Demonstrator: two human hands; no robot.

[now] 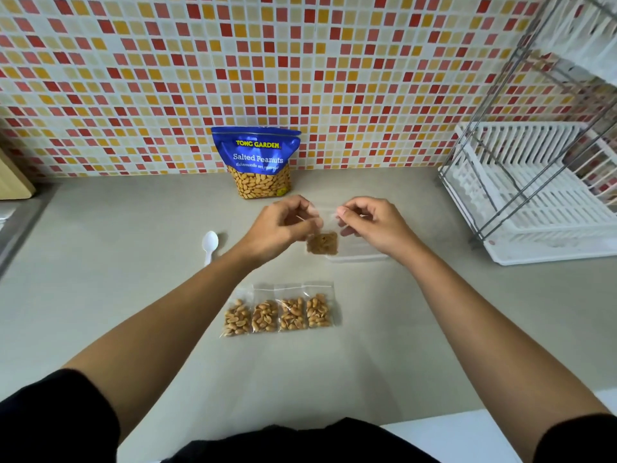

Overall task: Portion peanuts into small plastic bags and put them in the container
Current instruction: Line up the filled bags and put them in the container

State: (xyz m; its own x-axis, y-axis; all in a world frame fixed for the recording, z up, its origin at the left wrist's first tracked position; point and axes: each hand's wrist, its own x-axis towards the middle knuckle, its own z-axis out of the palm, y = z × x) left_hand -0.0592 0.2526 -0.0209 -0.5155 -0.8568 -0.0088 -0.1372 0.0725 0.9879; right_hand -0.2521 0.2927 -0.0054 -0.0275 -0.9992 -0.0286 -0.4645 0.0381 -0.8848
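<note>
— Plastic that thin slips. Where are the hands?
— Both are at the mouth of the small bag (322,243). The left hand (283,225) pinches one top corner and the right hand (370,225) the other. The peanuts hang in the bottom, blurred. The bag is held above the desk (133,279), just beside the clear container (360,257).
— Sealing it, I'd judge. How to do that well?
— Keep the nuts settled low and press out the air. Then run thumb and finger along the strip from end to end (a stray nut in the track would spoil the seal).
— And round about?
— Four filled bags (280,312) lie in a row nearer the person, not yet in the container. A white spoon (209,245) lies to the left, and the blue peanut pouch (257,162) stands by the wall.
</note>
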